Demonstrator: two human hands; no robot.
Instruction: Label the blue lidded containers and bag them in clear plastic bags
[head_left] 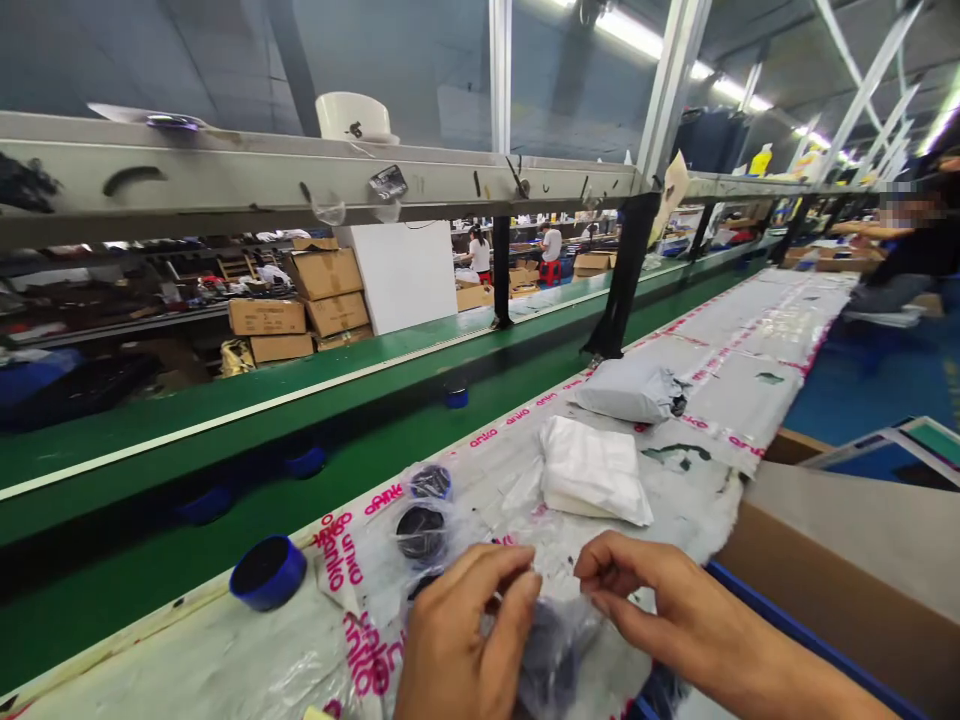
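Note:
Both hands are over the near end of a plastic-covered table (720,330). My left hand (472,630) is closed in a pinch at the edge of a clear plastic bag (551,650). Fingertips of my right hand (652,600) are pressed together at the same bag's other side. A dark, round object shows hazily inside the bag. Beyond my left hand lie two black-and-blue round pieces in clear plastic (421,532). An unwrapped blue ring-shaped piece with a black top (268,573) sits to the left, at the table's edge.
A stack of white bags (592,470) and a grey package (626,388) lie farther up the table. A green conveyor (375,450) runs along the left with blue pieces on it. An open cardboard box (847,550) stands right. People sit farther off.

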